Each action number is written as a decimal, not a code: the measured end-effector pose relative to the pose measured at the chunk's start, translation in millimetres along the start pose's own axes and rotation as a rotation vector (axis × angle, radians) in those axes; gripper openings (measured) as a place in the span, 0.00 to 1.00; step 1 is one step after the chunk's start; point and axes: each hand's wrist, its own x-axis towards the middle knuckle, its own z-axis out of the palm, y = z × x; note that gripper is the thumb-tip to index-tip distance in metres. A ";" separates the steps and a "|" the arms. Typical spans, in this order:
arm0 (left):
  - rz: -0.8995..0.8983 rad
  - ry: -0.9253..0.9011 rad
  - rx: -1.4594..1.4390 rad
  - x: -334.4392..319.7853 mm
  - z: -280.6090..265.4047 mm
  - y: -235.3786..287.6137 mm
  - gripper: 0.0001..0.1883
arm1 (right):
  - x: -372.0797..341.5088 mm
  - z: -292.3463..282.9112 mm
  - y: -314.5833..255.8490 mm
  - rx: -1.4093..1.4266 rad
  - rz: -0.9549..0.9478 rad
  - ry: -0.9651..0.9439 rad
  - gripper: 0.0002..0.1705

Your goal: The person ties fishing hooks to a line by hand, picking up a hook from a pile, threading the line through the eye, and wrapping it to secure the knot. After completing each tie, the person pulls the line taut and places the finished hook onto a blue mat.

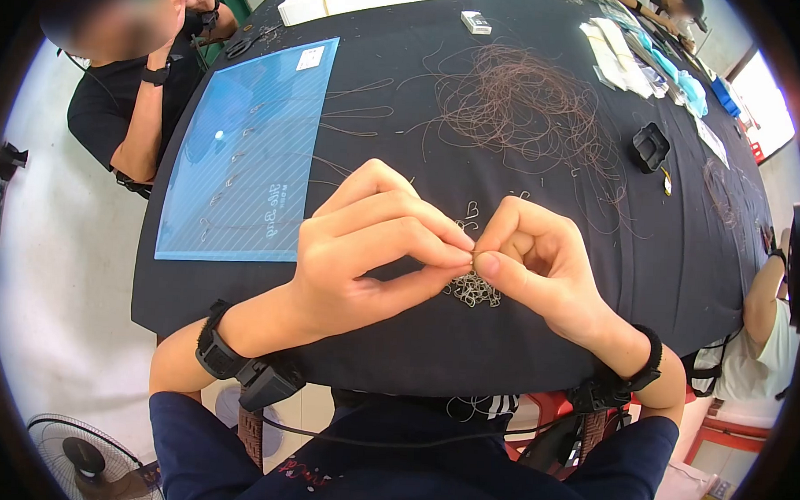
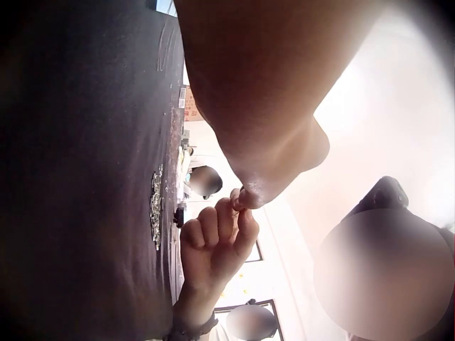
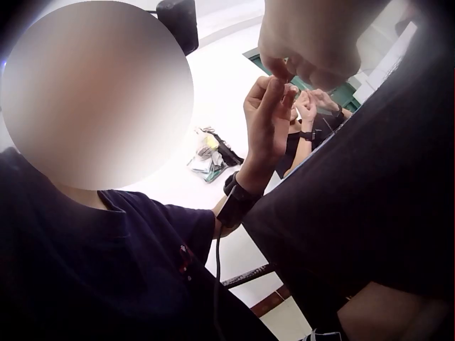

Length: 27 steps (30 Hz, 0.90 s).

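Navy shirt fabric [image 1: 388,479] is filling the near edge. Beyond it, the left hand [image 1: 352,241] and right hand [image 1: 549,268] are meeting at the fingertips, pinching a tiny item [image 1: 473,256] too small to identify, above bent metal pieces [image 1: 476,293] piled on the dark surface [image 1: 405,352]. Brown strands [image 1: 528,105] are lying tangled farther off, a blue folder [image 1: 277,113] at left.

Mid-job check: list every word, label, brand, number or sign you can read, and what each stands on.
"File Bag": printed sideways on the blue folder; the smaller line beside it is unreadable.
Too small or blurred to read: the white sticker on that folder, and the small white box.
Red lettering on the navy shirt: ends perhaps in "Cat", the rest unclear.
No legible numbers.
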 end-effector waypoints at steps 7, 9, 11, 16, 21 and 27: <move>0.004 -0.001 -0.011 0.1 -1.5 0.2 0.11 | -0.1 2.3 -1.6 -0.024 -0.004 0.001 0.05; 0.002 -0.005 -0.012 -0.3 -2.7 0.1 0.11 | 0.0 2.8 -1.9 -0.034 -0.007 -0.004 0.04; 0.002 -0.008 -0.013 -0.1 -3.1 0.3 0.11 | -0.1 2.5 -1.4 -0.037 -0.016 -0.008 0.04; 0.007 -0.003 -0.016 0.0 -3.4 -0.2 0.11 | 0.2 0.8 -1.4 -0.110 -0.037 -0.017 0.04; 0.010 0.003 -0.018 0.1 -4.3 -0.2 0.11 | -0.6 4.8 -2.7 -0.115 -0.065 0.024 0.05; 0.019 0.012 -0.017 0.2 -4.3 0.2 0.11 | -1.3 2.1 -2.6 -0.202 -0.097 0.023 0.04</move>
